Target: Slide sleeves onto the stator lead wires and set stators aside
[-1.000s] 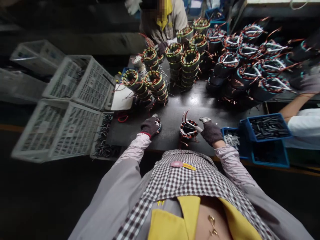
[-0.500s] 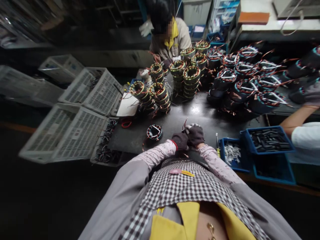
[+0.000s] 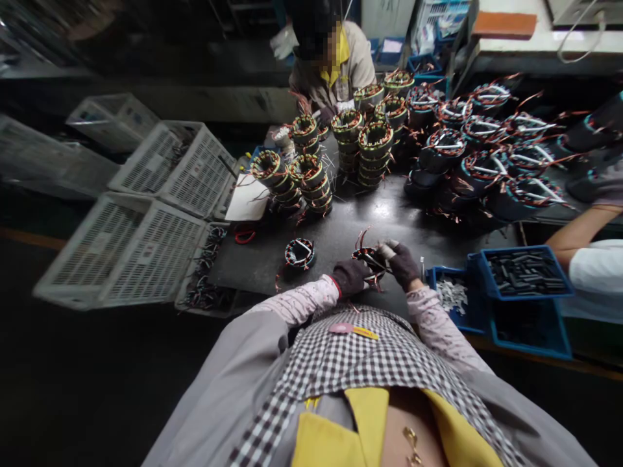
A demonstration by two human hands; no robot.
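- Head view: coil [image 3: 365,255] sits on the bench [image 3: 253,267], between left hand [image 3: 349,277] and right hand [image 3: 405,264].
- Left fingers curl at its rim, right ones narrow beside it; grips cannot be told.
- Loose leads [image 3: 361,239] suggest unfinished work.

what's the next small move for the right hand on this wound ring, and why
I'd probably guide the pale strand gently toward the wound ring: the right hand seems to have fingers on it, while the left hand sits against the ring's near-left side, apparently steadying it.
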